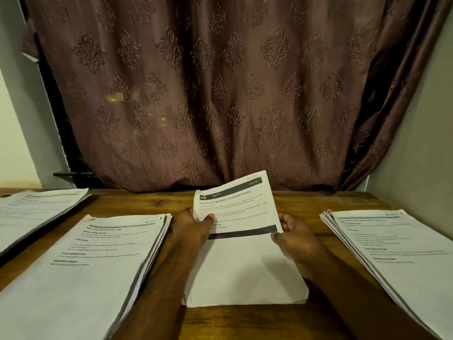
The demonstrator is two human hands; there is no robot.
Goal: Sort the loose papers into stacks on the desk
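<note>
A wooden desk [304,204] carries four paper stacks [81,261], the middle one blank-topped.

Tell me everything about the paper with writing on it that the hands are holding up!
The printed sheet is white paper with a dark band across its top and another along its bottom, a bold heading and small text lines. It is lifted and tilted, its far end raised toward the curtain. The left hand pinches its left edge, thumb on top; the right hand holds its lower right corner. It rises from the blank-topped pile on the desk.

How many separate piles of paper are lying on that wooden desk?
4: a white printed stack at far left, a thick printed stack left of the hands, a blank-faced white pile in the middle, a fanned printed stack at right.
</note>
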